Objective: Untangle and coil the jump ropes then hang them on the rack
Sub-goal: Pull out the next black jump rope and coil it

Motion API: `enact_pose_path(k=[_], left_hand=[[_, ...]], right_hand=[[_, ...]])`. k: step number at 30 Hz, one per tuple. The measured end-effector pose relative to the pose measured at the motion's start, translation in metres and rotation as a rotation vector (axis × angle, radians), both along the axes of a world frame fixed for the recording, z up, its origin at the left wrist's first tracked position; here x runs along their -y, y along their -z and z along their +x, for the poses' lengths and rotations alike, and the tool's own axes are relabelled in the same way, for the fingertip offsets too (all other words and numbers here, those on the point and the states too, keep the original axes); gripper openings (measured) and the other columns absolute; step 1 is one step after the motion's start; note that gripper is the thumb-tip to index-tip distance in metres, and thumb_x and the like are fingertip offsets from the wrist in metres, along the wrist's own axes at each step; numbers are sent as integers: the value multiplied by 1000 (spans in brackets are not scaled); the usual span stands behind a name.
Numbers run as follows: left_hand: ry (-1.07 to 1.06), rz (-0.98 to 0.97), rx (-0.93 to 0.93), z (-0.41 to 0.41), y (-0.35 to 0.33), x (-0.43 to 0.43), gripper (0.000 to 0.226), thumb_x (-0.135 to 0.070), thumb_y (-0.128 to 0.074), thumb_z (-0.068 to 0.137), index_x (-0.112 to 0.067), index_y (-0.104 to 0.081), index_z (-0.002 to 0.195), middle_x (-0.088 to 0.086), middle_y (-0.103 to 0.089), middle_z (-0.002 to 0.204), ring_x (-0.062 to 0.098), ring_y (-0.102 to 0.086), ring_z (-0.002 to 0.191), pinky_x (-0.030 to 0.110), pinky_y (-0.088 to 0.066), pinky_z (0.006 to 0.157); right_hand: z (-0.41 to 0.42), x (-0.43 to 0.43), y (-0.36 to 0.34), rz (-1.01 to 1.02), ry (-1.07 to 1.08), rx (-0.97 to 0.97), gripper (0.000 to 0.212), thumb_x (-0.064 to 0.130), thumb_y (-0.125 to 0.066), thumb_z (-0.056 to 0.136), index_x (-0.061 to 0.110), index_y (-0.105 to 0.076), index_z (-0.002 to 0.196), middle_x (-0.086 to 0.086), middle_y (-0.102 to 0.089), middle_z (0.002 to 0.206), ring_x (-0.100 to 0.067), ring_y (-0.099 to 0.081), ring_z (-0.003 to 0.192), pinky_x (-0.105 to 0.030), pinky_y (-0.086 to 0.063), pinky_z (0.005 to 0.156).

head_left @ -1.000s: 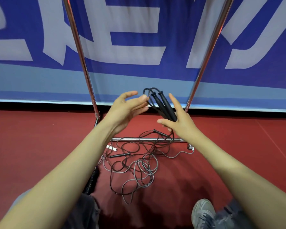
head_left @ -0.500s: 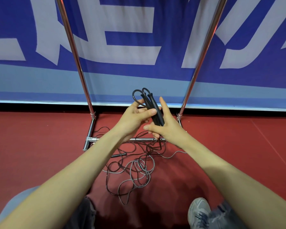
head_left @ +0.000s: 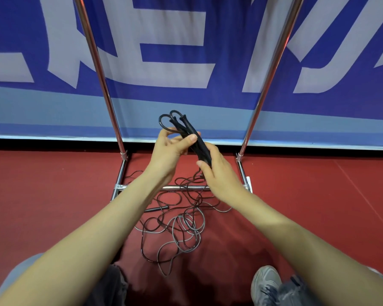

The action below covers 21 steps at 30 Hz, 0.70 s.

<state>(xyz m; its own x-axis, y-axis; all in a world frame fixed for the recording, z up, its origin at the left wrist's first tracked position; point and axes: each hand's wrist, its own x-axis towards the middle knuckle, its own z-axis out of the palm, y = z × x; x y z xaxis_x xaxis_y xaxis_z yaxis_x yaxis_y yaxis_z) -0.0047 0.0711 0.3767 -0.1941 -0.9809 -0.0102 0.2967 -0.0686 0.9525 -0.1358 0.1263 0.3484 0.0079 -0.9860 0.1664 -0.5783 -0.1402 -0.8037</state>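
Observation:
Two black jump rope handles are held together above the floor, their cords looping out at the top. My left hand grips the upper part of the handles with thumb and fingers. My right hand holds their lower ends. The black cord runs down from the handles into a tangle of black and grey ropes on the red floor. Another black handle lies loose in the tangle. The chrome rack stands right behind, its base bar crossing under my hands.
The rack's right upright slants up to the top edge. A blue and white banner covers the wall behind. My grey shoe and knees sit at the bottom edge. Red floor spreads on both sides.
My left hand has come in from open beside the handles and closed its grip on them. Both hands have drawn closer together, and the view has shifted slightly right.

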Motion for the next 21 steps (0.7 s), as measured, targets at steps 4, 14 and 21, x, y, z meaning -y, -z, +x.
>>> enact_pose_path(k=[4, 14, 21], left_hand=[[38, 33, -2, -2, 7, 0, 33, 0, -66, 85, -7, -46, 111, -6, -57, 55, 7, -42, 49, 23, -38, 61], [151, 75, -23, 11, 1, 3, 39, -1, -63, 87, -4, -44, 120, 16, -73, 103, 12, -49, 62, 21, -36, 59], [211, 31, 20, 11, 2, 4, 41, -2, -66, 84, -9, -44, 118, 13, -73, 102, 29, -55, 89, 35, -36, 78]], right_hand=[[6, -1, 4, -8, -74, -13, 60, 5, -37, 99, 15, -12, 152, -7, -28, 154, -16, -31, 139, -13, -20, 105], [-9, 0, -10, 171, -272, 160, 60, 10, -43, 101, 32, -17, 151, 7, -59, 105, -3, -57, 100, -13, -39, 93], [-15, 2, -13, 300, -323, 258, 49, 4, -43, 100, 24, -31, 143, 4, -58, 93, 7, -56, 84, -17, -47, 80]])
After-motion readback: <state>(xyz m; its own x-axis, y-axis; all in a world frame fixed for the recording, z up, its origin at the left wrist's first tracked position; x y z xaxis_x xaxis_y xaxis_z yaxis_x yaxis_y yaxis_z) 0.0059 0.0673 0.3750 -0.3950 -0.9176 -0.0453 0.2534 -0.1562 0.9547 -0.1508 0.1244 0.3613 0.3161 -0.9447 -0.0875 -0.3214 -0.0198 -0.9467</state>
